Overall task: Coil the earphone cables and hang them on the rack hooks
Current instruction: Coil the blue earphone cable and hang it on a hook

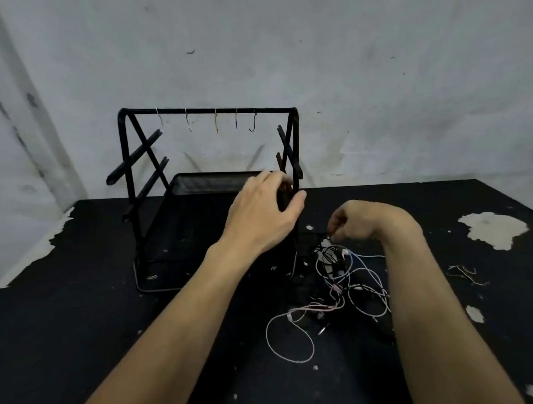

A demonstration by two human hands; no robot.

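A person's two bare forearms reach forward over a black table [82,347] whose surface is chipped in pale patches, with a stained grey wall [375,75] behind it. Toward twelve o'clock from the middle of the view stands a black metal rack [129,165] with a mesh tray at its base and a top bar carrying five small hooks [216,121], all of them bare. The left hand [261,211] sits at the right front post of the rack, at about four o'clock from the hooks, with fingers and thumb curled around something dark there; whether that is the post itself or a black cable, the view does not show. The right hand [356,220] is at three o'clock from the left hand and close to it, bent down at the wrist with fingertips drawn together in a pinch on a thin dark strand at the top of the tangle. The earphone cables [348,277] lie as a loose tangle of white, pink and black wires on the table, directly at six o'clock from the right hand, between the two forearms and just beside the rack's right front corner. One white loop [280,347] trails out of the tangle toward seven o'clock. A small scrap of wire [464,274] lies well apart at three o'clock from the tangle.
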